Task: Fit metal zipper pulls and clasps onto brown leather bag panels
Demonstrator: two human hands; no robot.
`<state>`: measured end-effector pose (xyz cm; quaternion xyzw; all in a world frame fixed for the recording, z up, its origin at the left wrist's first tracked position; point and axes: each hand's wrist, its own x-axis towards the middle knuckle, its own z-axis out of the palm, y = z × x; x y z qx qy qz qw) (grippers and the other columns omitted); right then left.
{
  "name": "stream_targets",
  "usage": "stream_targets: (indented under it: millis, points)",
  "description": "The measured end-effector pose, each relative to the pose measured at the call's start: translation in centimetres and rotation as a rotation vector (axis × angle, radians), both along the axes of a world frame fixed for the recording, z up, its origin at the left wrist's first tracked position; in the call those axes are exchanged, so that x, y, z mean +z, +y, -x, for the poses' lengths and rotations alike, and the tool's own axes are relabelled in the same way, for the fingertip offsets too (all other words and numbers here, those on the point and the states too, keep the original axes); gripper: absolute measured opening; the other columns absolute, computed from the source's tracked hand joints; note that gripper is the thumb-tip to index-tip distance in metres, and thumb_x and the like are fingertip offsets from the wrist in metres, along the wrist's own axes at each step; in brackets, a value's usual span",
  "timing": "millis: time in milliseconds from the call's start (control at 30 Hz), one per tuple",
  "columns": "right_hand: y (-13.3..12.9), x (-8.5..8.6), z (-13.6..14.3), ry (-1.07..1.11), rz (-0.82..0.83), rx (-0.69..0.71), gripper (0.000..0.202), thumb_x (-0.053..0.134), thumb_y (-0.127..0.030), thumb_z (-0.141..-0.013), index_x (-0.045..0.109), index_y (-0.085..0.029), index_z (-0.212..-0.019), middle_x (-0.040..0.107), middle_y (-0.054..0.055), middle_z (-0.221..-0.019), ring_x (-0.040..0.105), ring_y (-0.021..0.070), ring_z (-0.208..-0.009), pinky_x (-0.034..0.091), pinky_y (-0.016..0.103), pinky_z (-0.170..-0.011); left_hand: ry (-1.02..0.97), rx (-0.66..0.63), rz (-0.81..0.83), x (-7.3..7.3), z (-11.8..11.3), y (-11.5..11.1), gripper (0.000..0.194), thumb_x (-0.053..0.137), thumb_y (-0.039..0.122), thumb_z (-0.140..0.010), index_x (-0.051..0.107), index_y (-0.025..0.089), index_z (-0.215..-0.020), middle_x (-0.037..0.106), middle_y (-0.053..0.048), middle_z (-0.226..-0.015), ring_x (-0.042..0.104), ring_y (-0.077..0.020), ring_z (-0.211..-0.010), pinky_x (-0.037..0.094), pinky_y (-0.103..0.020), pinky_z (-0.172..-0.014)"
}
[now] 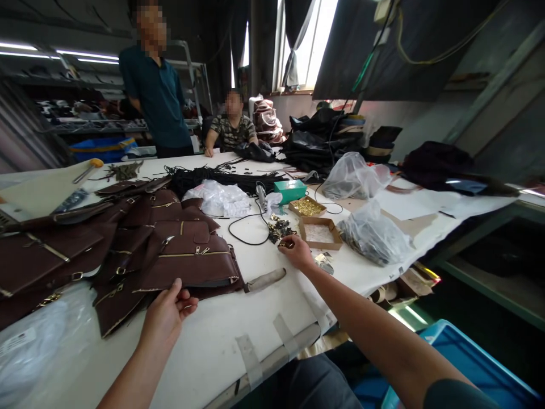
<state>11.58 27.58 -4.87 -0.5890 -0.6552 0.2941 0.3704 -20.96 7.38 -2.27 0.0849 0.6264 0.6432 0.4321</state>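
Brown leather bag pieces with brass zippers lie in a pile on the left of the table. At the lower edge of the nearest bag (187,255) is my left hand (167,312), its thumb by the edge and its other fingers loosely curled, apart from the thumb. My right hand (298,253) reaches to a small heap of metal fittings (280,227), fingertips pinched together on a small metal piece that is mostly hidden. Beside that hand stands an open cardboard box (320,233). Flat metal plates (324,262) lie just below the box.
A box of gold-coloured bits (307,207), a green box (290,191) and filled plastic bags (374,233) stand around the heap. A grey strip-like handle (266,280) lies between my hands. Black cords (221,179) lie farther back. Two people are across the table; a blue crate (464,363) sits lower right.
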Motion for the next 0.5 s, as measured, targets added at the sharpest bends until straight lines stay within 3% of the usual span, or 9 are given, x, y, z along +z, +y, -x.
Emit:
stream_targets:
  millis: [133,300,400,500]
  points:
    - [-4.9,1.4,-0.6,0.143,-0.038,0.044,0.022,0.076,-0.033,-0.079,0.069,-0.021,-0.097,0.074,0.002,-0.095,0.068,0.0183,-0.082,0.055,0.031,-0.078,-0.101,-0.01,0.003,-1.0,-2.5,-6.6,0.035,0.087,0.039,-0.08,0.059,0.019,-0.082,0.063,0.003,-0.069,0.068,-0.0157,-0.056,0.058,-0.024,-0.049]
    - [-13.4,2.9,0.8,0.537,0.013,0.297,0.025,0.082,-0.032,-0.08,0.066,-0.021,-0.095,0.069,-0.001,-0.088,0.066,0.0154,-0.08,0.055,0.029,-0.077,-0.151,0.015,0.115,-3.8,-6.7,-15.8,0.041,0.089,0.048,-0.078,0.06,0.02,-0.082,0.061,0.003,-0.069,0.065,-0.0147,-0.056,0.058,-0.024,-0.048]
    - [-17.6,3.3,1.6,0.665,0.093,0.379,0.028,0.085,-0.029,-0.081,0.065,-0.021,-0.099,0.067,-0.001,-0.089,0.066,0.0155,-0.082,0.055,0.03,-0.078,-0.199,-0.013,0.171,-4.1,-9.7,-19.0,0.038,0.088,0.049,-0.077,0.065,0.021,-0.085,0.066,0.0,-0.071,0.067,-0.0173,-0.057,0.057,-0.026,-0.045]
    - [-20.6,3.6,1.7,0.653,0.055,0.408,0.035,0.084,-0.023,-0.082,0.066,-0.023,-0.112,0.069,0.001,-0.098,0.067,0.016,-0.085,0.057,0.033,-0.083,-0.187,-0.099,0.219,-3.3,-12.4,-20.8,0.046,0.089,0.057,-0.073,0.071,0.022,-0.096,0.068,-0.001,-0.069,0.064,-0.0186,-0.051,0.046,-0.024,-0.036]
